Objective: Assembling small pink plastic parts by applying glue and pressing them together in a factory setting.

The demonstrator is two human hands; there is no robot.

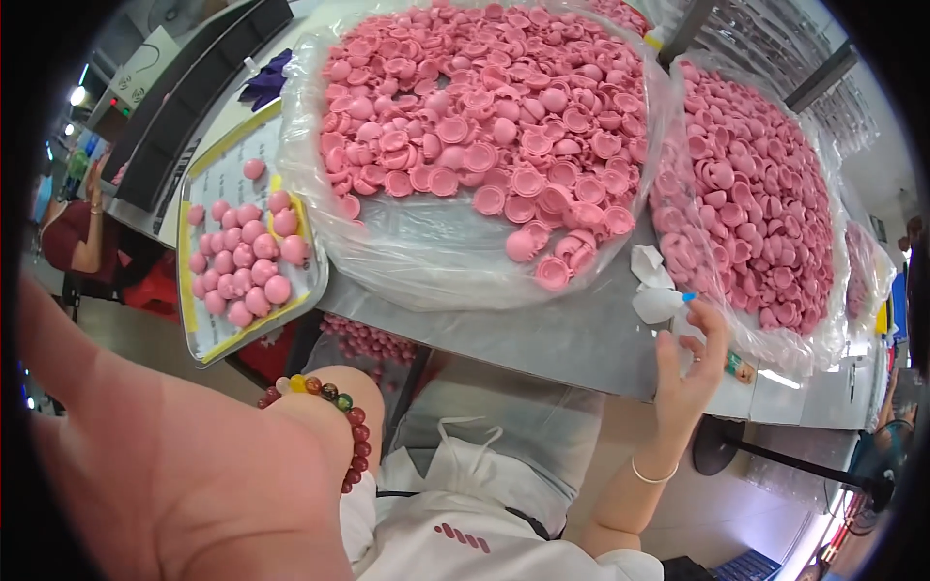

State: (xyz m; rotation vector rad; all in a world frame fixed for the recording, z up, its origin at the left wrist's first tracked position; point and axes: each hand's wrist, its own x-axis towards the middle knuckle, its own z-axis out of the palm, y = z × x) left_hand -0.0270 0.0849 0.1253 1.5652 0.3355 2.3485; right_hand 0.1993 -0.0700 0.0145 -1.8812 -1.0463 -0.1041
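My left hand [184, 465] is raised close to the camera at the lower left, very large, with a beaded bracelet at its wrist. Its fingers run out of sight at the dark rim, so whether it holds anything is hidden. My right hand [693, 358] is at the table's front edge, thumb and index finger apart. The index fingertip, with a bright blue spot on it, meets a crumpled white tissue [659, 304]. Left of the tissue, a clear plastic bag [417, 257] lies spread open under a heap of pink half-shells [484, 107].
On the left, a tray [205, 334] carries several closed pink balls [254, 232]. A second bag of pink half-shells [746, 198] stands at the right. Below the table, more pink balls [368, 341] show. A purple glove [266, 79] lies behind the tray.
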